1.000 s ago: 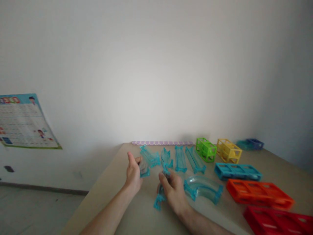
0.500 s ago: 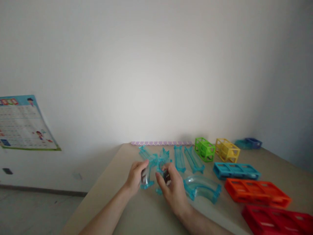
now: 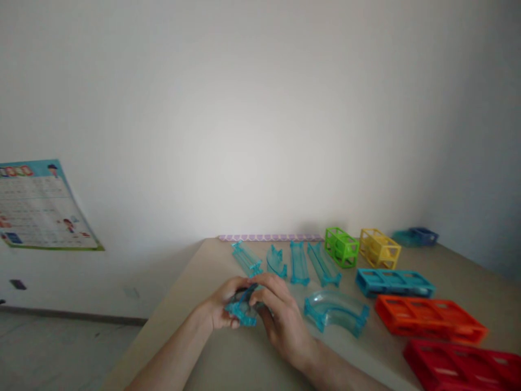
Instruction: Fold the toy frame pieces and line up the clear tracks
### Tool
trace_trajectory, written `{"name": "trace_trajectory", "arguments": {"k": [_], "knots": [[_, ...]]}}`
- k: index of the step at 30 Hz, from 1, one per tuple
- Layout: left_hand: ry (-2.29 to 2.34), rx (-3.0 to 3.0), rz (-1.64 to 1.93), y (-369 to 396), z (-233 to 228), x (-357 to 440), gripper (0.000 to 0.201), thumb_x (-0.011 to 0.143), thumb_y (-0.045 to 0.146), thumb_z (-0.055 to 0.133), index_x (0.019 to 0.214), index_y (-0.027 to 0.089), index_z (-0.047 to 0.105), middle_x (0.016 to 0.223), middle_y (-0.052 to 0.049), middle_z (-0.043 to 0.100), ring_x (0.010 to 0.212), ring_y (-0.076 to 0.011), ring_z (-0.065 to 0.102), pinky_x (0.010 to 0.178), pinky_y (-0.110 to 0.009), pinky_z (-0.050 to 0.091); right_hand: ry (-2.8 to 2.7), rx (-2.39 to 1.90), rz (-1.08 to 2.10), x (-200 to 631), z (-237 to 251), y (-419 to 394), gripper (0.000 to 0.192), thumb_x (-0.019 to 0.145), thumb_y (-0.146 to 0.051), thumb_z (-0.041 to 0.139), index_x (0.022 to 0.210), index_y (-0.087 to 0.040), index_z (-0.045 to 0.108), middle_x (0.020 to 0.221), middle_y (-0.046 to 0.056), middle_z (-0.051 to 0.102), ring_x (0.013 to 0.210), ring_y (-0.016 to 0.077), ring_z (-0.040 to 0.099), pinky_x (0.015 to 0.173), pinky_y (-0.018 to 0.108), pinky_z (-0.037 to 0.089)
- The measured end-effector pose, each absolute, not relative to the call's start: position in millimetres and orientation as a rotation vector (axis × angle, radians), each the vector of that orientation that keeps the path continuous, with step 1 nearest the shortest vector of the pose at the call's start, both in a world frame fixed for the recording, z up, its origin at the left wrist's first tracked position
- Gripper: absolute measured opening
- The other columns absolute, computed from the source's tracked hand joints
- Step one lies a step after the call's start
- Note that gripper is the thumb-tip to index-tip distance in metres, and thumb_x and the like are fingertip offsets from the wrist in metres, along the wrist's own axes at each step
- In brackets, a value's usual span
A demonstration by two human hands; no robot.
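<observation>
Left hand [image 3: 223, 305] and right hand [image 3: 283, 315] grasped blue track [image 3: 243, 314]. Uneven pressure risked slippage toward the curved piece [image 3: 338, 309] at three o'clock.

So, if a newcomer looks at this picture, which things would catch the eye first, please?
Probably the bright red frame at the lower right corner, with the orange frame just behind it. Next, the left hand and right hand, close together around translucent blue plastic near the lower middle. Then the poster on the wall at far left.
</observation>
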State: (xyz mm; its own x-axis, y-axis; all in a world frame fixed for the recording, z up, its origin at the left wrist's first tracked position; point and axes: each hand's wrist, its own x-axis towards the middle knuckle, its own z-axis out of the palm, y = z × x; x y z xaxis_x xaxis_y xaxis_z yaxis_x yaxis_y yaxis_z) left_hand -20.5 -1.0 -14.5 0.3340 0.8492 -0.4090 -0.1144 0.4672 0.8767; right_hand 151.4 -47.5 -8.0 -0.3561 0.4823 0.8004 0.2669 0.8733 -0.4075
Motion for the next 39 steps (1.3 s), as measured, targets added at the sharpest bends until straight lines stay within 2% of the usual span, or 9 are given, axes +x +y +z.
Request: {"name": "trace_trajectory", "arguments": {"k": [6, 10, 16, 19, 21, 24, 28, 34, 39], "knots": [[1.252, 0.996, 1.249, 15, -3, -38, 0.031, 0.081, 0.044, 0.045, 0.071, 0.017, 0.057, 0.052, 0.001, 0.057, 0.039, -0.0109, 0.050, 0.038, -0.020, 0.039, -1.884, -0.742, 0.207, 152, -10, -52, 0.039, 0.081, -0.006, 0.048, 0.116, -0.023, 0.051, 0.143, 0.010, 0.032, 0.133, 0.0264, 0.030, 0.108, 0.047, 0.029], [1.625, 1.140, 1.452, 33, -4, -65, 0.039, 0.081, 0.049, 0.039, 0.060, 0.019, 0.054, 0.048, -0.001, 0.053, 0.050, -0.0168, 0.056, 0.046, -0.024, 0.039, -1.897, -0.823, 0.279, 151, -14, -50, 0.044, 0.078, -0.004, 0.047, 0.118, -0.023, 0.048, 0.137, 0.009, 0.038, 0.129, 0.0246, 0.036, 0.107, 0.044, 0.032], [2.090, 1.528, 1.182, 37, -14, -86, 0.036, 0.073, 0.039, 0.057, 0.041, 0.022, 0.051, 0.042, -0.004, 0.051, 0.060, -0.0278, 0.062, 0.058, -0.031, 0.040, -2.002, -0.750, 0.438, 150, -16, -49, 0.043, 0.072, 0.000, 0.047, 0.109, -0.022, 0.053, 0.117, 0.008, 0.050, 0.113, 0.0216, 0.048, 0.099, 0.039, 0.040], [2.185, 1.669, 1.100, 33, -13, -82, 0.032, 0.076, 0.042, 0.054, 0.052, 0.021, 0.058, 0.052, -0.006, 0.058, 0.063, -0.0287, 0.062, 0.062, -0.034, 0.042, -2.039, -0.718, 0.476, 149, -17, -50, 0.041, 0.071, 0.000, 0.048, 0.105, -0.022, 0.056, 0.108, 0.007, 0.052, 0.106, 0.0213, 0.051, 0.094, 0.037, 0.043], [2.236, 1.743, 1.113, 33, -12, -79, 0.024, 0.076, 0.039, 0.055, 0.073, 0.018, 0.066, 0.067, -0.009, 0.063, 0.073, -0.0294, 0.063, 0.068, -0.035, 0.044, -2.042, -0.712, 0.489, 148, -19, -49, 0.041, 0.070, 0.000, 0.049, 0.104, -0.021, 0.056, 0.106, 0.006, 0.052, 0.103, 0.0211, 0.052, 0.092, 0.036, 0.044], [2.226, 1.873, 1.153, 36, -14, -77, 0.034, 0.077, 0.027, 0.055, 0.109, 0.017, 0.061, 0.093, -0.011, 0.065, 0.090, -0.0258, 0.061, 0.081, -0.034, 0.044, -2.038, -0.705, 0.505, 147, -22, -49, 0.042, 0.068, 0.002, 0.049, 0.102, -0.021, 0.057, 0.104, 0.006, 0.053, 0.103, 0.0204, 0.052, 0.091, 0.034, 0.044], [2.160, 1.969, 1.122, 40, -22, -83, 0.026, 0.079, 0.019, 0.051, 0.100, 0.019, 0.067, 0.095, -0.008, 0.067, 0.084, -0.0197, 0.063, 0.079, -0.028, 0.047, -2.049, -0.716, 0.517, 147, -23, -48, 0.041, 0.067, 0.002, 0.049, 0.100, -0.020, 0.058, 0.103, 0.006, 0.054, 0.103, 0.0206, 0.052, 0.091, 0.033, 0.043], [2.234, 2.064, 1.150, 54, 2, -84, 0.027, 0.083, 0.020, 0.046, 0.102, 0.016, 0.064, 0.106, -0.011, 0.067, 0.099, -0.0252, 0.061, 0.089, -0.035, 0.045, -2.047, -0.667, 0.473, 141, -26, -49, 0.033, 0.070, -0.002, 0.049, 0.094, -0.019, 0.061, 0.094, 0.006, 0.058, 0.095, 0.0201, 0.056, 0.084, 0.029, 0.046], [1.926, 2.452, 0.784, 111, 37, -34, 0.026, 0.083, 0.014, 0.051, 0.106, 0.019, 0.064, 0.111, -0.006, 0.066, 0.104, -0.0184, 0.059, 0.095, -0.029, 0.043, -2.132, -0.571, 0.439, 132, -43, -43, 0.029, 0.067, -0.006, 0.052, 0.089, -0.019, 0.065, 0.083, 0.005, 0.062, 0.083, 0.0181, 0.060, 0.074, 0.024, 0.048]]}}
